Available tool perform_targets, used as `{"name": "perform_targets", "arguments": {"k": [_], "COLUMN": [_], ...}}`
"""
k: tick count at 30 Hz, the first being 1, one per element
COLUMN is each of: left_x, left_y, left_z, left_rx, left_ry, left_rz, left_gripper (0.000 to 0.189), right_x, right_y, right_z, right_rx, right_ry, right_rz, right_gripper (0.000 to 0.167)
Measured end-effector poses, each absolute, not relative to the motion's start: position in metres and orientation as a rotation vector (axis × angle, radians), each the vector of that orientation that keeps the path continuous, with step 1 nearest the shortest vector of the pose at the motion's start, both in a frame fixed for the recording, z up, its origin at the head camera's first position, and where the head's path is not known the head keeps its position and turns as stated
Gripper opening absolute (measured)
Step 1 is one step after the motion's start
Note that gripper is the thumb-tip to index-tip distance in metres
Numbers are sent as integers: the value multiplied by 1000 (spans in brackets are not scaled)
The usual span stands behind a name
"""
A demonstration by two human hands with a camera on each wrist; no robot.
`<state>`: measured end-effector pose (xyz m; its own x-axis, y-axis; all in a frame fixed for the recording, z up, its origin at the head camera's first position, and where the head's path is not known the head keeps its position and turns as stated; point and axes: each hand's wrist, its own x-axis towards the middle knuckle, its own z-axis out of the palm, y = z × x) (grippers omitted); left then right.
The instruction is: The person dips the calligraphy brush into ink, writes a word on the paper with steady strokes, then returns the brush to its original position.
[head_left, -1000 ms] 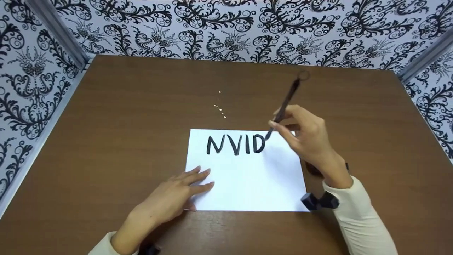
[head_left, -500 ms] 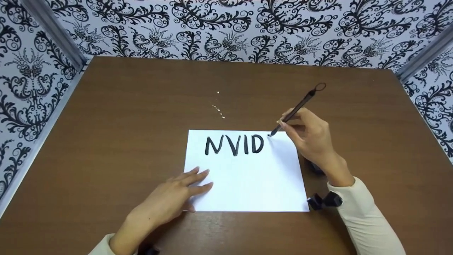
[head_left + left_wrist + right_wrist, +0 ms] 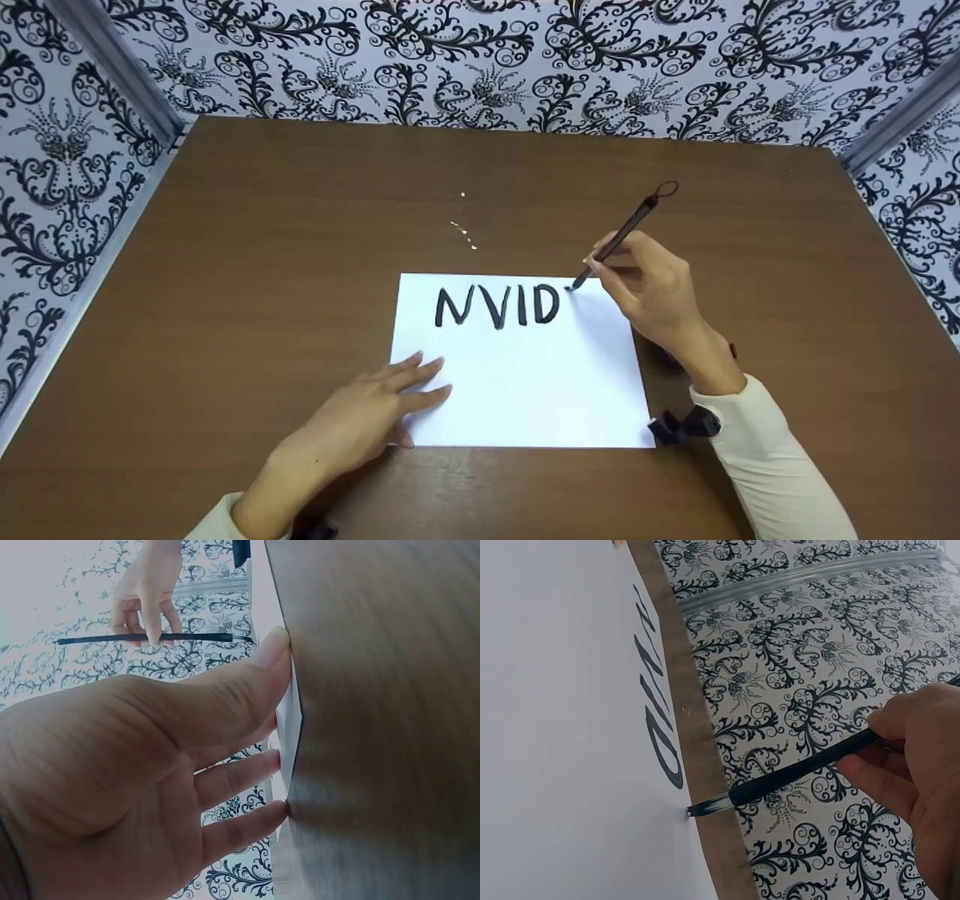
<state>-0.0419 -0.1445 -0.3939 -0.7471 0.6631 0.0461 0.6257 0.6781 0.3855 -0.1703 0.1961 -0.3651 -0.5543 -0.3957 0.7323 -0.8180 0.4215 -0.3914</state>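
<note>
A white sheet of paper (image 3: 525, 390) lies on the brown table, bearing the black painted letters NVID (image 3: 499, 307) along its far side. My right hand (image 3: 660, 300) pinches a dark paintbrush (image 3: 626, 232) with a loop on its end. In the right wrist view the paintbrush's bristles (image 3: 712, 805) meet the paper just right of the D, where a small dark mark shows. My left hand (image 3: 364, 416) rests with spread fingers on the paper's near left corner; its thumb (image 3: 270, 649) lies at the edge in the left wrist view.
Pale specks (image 3: 465, 234) dot the table (image 3: 262, 247) beyond the paper. A dark object (image 3: 664, 356) is mostly hidden behind my right wrist. Black-and-white patterned walls (image 3: 480, 67) border the table at the back and sides.
The paintbrush tip has moved from the right side of the D to a spot further right and slightly up, leaving a small dark mark there. My left hand has stayed in place.
</note>
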Motion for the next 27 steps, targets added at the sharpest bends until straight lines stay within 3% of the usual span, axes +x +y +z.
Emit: {"name": "perform_targets", "arguments": {"k": [27], "left_x": [-42], "left_y": [-144], "left_z": [-394], "left_rx": [1075], "left_ry": [2792], "left_rz": [578], "left_gripper": [64], "right_x": [-170], "right_y": [195], "right_z": [-367], "right_rx": [1043], "right_ry": [-2191], "right_rz": [1061], "right_gripper": [24]}}
